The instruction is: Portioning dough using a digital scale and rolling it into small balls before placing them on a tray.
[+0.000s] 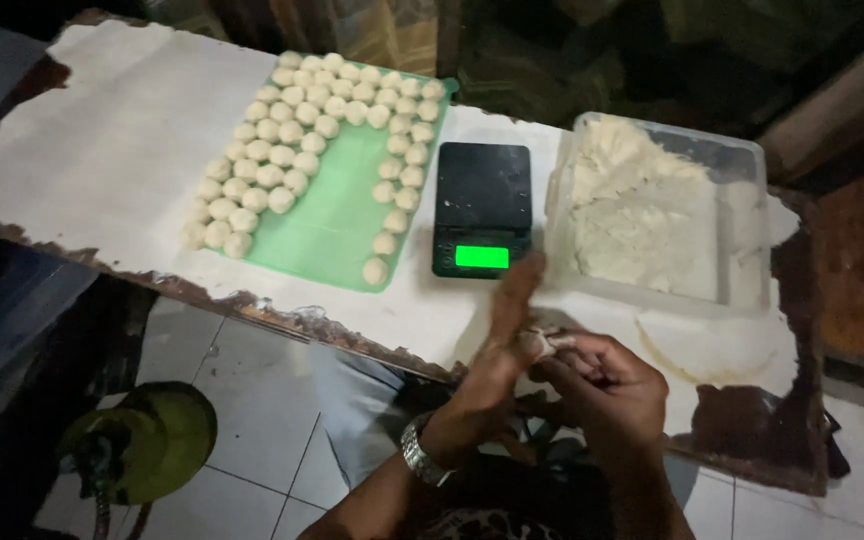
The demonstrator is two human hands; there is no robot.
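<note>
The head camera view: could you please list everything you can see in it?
Dough balls: dozens, cream, in rows on the green board.
Green board: one, on the table, left of the scale.
Scale: one, black with a lit green display, at table centre.
Clear tub: one, holding pale dough, right of the scale.
Table: one, white top with worn edges.
Green object: one, on the tiled floor.
Left hand: wristwatch, palm against a small dough piece.
Right hand: cupped around that piece.
</note>
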